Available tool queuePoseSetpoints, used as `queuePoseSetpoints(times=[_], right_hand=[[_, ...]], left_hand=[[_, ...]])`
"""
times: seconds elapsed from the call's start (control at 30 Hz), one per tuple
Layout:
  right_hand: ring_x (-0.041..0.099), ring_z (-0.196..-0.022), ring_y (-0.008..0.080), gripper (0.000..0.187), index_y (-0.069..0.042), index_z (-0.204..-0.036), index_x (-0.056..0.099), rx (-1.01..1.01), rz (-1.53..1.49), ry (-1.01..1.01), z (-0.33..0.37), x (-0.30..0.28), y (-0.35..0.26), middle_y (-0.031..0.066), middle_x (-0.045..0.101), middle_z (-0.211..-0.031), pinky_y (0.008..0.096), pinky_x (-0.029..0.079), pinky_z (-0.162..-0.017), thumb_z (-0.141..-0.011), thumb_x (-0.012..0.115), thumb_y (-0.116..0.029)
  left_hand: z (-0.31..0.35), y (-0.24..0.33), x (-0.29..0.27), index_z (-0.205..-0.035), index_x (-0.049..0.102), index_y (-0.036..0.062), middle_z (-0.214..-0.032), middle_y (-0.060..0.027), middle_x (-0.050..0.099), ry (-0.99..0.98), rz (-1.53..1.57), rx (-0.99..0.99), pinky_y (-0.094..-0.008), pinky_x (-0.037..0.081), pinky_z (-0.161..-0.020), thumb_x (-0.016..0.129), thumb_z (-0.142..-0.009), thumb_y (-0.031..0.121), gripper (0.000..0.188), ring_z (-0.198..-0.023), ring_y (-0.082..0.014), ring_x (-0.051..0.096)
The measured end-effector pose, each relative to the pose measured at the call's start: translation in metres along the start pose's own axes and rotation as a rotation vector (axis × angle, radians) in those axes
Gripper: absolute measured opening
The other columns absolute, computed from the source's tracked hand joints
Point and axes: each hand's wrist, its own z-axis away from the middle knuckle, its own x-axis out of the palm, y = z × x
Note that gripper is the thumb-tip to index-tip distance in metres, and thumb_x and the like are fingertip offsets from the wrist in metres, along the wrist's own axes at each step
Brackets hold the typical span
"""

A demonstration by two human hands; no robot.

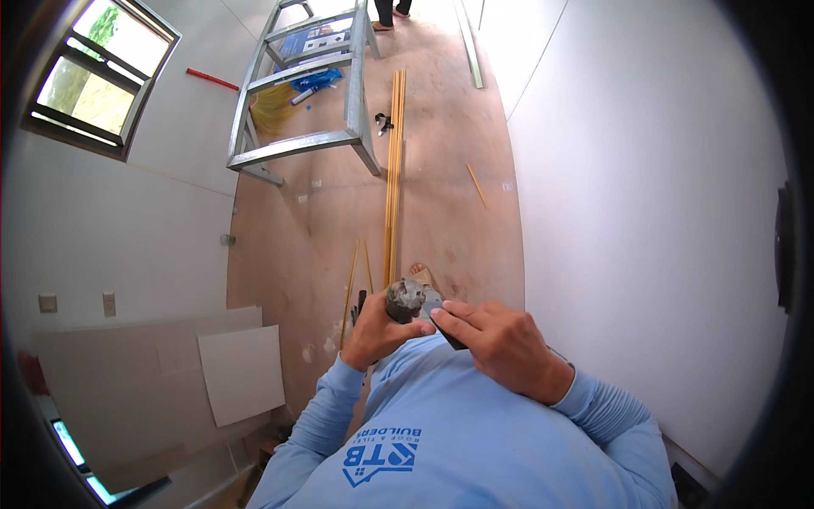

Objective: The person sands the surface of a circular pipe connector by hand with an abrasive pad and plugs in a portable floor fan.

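**Both hands closed on a small grimy tool held at chest height**

The fingers of the left hand are curled tight around a small, dark, dirt-smeared tool, whose rounded grey head shows just above the fist. The right hand meets it from the right: its fingers are drawn together, the tips pressed on the tool's dark lower part, just below the rounded head. The tool sits between the two hands, near the person's chest, above the light blue long-sleeved shirt whose sleeves run in from the lower edge.

Just beyond the hands a bare foot stands on the brown floor. A bundle of long, thin yellow strips lies along the floor, running from near the foot toward the far end of the room; two more strips lie near the left hand, and a short one lies apart to the right.

Farther off, on the left, stands a grey metal scaffold frame, with a blue bag and a yellow broom head on the floor under it. A white wall fills the right side. On the left wall are a window and, nearer, pale boards leaning against it. At the far end another person's feet show.
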Motion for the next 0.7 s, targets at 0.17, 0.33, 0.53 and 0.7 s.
queuePoseSetpoints(times=[0.17,0.33,0.53,0.7], right_hand=[[0.075,-0.093,0.0256,0.044,-0.005,-0.14,0.075,-0.031,0.046,-0.025,-0.054,0.022,0.004,0.0132,0.078,-0.133,0.0356,0.064,-0.08,-0.096,0.07,-0.012],[0.077,-0.093,0.0272,0.045,-0.005,-0.138,0.076,0.016,0.04,-0.021,-0.101,0.037,0.003,0.0142,0.08,-0.131,0.0383,0.065,-0.08,-0.094,0.07,-0.005],[0.075,-0.091,0.0265,0.045,-0.004,-0.139,0.075,-0.024,0.07,-0.051,-0.145,0.05,0.012,0.0139,0.079,-0.134,0.0374,0.065,-0.082,-0.094,0.07,-0.007],[0.076,-0.093,0.0267,0.045,-0.004,-0.139,0.075,-0.028,0.074,-0.047,-0.171,0.055,0.021,0.013,0.078,-0.134,0.0373,0.064,-0.083,-0.094,0.07,-0.007]], left_hand=[[-0.025,-0.002,-0.045,-0.105,0.075,-0.0002,-0.091,-0.0018,0.074,0.034,0.125,0.005,-0.0328,0.057,-0.078,0.101,-0.082,0.05,0.061,-0.085,-0.0109,0.064],[-0.044,-0.008,-0.079,-0.108,0.075,-0.0004,-0.095,-0.0016,0.076,0.052,0.172,-0.038,-0.0321,0.057,-0.08,0.1,-0.085,0.045,0.057,-0.089,-0.0095,0.065],[-0.062,-0.021,-0.113,-0.113,0.073,0.0014,-0.094,0.0004,0.071,0.045,0.117,-0.065,-0.0308,0.056,-0.08,0.102,-0.081,0.051,0.066,-0.088,-0.0096,0.063],[-0.076,-0.031,-0.123,-0.118,0.072,0.0014,-0.094,-0.0013,0.071,0.103,0.172,-0.075,-0.0309,0.055,-0.077,0.104,-0.08,0.035,0.059,-0.084,-0.0116,0.061]])
